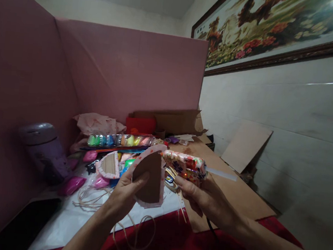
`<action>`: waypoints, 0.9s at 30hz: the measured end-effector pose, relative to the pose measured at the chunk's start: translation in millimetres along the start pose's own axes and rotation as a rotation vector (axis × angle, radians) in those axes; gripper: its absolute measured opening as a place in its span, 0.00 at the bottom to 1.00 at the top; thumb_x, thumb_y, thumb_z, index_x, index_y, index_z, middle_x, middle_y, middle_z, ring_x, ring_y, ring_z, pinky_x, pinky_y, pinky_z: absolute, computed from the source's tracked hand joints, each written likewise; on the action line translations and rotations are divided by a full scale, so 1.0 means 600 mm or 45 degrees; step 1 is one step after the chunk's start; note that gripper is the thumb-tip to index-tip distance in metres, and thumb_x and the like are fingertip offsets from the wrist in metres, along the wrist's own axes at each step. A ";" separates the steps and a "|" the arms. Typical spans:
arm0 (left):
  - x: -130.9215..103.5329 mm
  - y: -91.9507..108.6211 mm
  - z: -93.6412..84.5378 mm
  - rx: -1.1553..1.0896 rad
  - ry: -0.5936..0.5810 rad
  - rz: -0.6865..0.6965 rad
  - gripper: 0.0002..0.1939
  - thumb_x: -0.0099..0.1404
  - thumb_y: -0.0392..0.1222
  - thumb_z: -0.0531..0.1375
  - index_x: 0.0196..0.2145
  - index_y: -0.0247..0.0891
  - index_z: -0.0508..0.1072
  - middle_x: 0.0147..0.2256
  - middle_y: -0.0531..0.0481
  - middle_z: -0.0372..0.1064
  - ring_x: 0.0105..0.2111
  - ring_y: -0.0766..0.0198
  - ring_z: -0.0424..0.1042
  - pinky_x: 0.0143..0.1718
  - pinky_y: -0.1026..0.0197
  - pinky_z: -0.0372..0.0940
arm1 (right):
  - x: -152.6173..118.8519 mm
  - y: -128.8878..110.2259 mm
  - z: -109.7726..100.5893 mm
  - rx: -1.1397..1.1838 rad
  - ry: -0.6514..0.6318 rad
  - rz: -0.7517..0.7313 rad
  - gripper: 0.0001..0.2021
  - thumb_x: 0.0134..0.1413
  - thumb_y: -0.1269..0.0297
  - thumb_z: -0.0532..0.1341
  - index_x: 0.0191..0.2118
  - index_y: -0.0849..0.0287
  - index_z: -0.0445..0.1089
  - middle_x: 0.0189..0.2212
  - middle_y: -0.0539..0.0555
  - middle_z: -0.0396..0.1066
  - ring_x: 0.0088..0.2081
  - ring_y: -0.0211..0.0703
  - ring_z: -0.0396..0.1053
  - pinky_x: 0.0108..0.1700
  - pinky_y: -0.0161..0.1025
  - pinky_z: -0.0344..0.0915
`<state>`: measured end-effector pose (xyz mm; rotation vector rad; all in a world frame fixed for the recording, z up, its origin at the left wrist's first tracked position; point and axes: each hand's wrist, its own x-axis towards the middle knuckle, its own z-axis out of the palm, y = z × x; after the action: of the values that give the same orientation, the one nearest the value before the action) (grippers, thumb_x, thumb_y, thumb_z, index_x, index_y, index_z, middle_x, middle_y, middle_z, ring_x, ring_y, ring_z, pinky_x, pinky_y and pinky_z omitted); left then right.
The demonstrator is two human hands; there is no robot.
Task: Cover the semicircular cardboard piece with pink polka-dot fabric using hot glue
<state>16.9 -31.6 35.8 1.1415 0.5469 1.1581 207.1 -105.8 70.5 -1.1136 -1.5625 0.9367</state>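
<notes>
My left hand (131, 186) holds a half-round cardboard piece (150, 178) upright, its thumb on the brown face; pale pink dotted fabric wraps the edge. In my right hand (198, 193) is a flower-patterned glue gun (184, 164), with a translucent glue stick (222, 174) coming out of its back end. The gun's tip is at the upper right edge of the cardboard piece, and whether it touches is hard to tell. A smaller half-round fabric-edged piece (109, 164) lies left of my left hand, among bags of coloured clay.
A clay tray (124, 139) lies behind my hands, with twine (88, 200) in front on white sheeting. A purple bottle (44, 150) stands left. Flat cardboard (236, 194) covers the right side; another board (245, 146) leans on the wall. Pink panels (130, 70) rise behind.
</notes>
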 end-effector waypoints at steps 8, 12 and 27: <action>0.001 -0.003 -0.004 0.031 0.018 0.012 0.24 0.54 0.39 0.63 0.50 0.45 0.69 0.44 0.49 0.73 0.41 0.58 0.71 0.44 0.61 0.64 | 0.003 0.008 0.002 0.045 0.026 0.004 0.13 0.56 0.55 0.55 0.36 0.60 0.68 0.15 0.44 0.54 0.15 0.30 0.51 0.15 0.29 0.49; 0.001 -0.002 -0.003 0.024 -0.001 0.011 0.24 0.55 0.39 0.62 0.51 0.46 0.67 0.44 0.50 0.73 0.41 0.60 0.71 0.43 0.62 0.64 | 0.001 0.010 0.001 0.060 0.029 0.021 0.12 0.56 0.55 0.55 0.35 0.60 0.67 0.16 0.44 0.54 0.16 0.30 0.50 0.15 0.30 0.50; 0.001 0.000 -0.001 -0.004 0.023 -0.013 0.26 0.53 0.39 0.63 0.51 0.47 0.67 0.42 0.50 0.74 0.40 0.59 0.72 0.42 0.63 0.64 | 0.000 0.010 0.002 0.019 0.048 0.023 0.13 0.56 0.55 0.55 0.30 0.61 0.67 0.17 0.46 0.57 0.18 0.31 0.53 0.18 0.30 0.52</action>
<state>16.8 -30.7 35.8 1.1258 0.5641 1.1614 207.0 -104.3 64.8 -1.1307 -1.5146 0.9330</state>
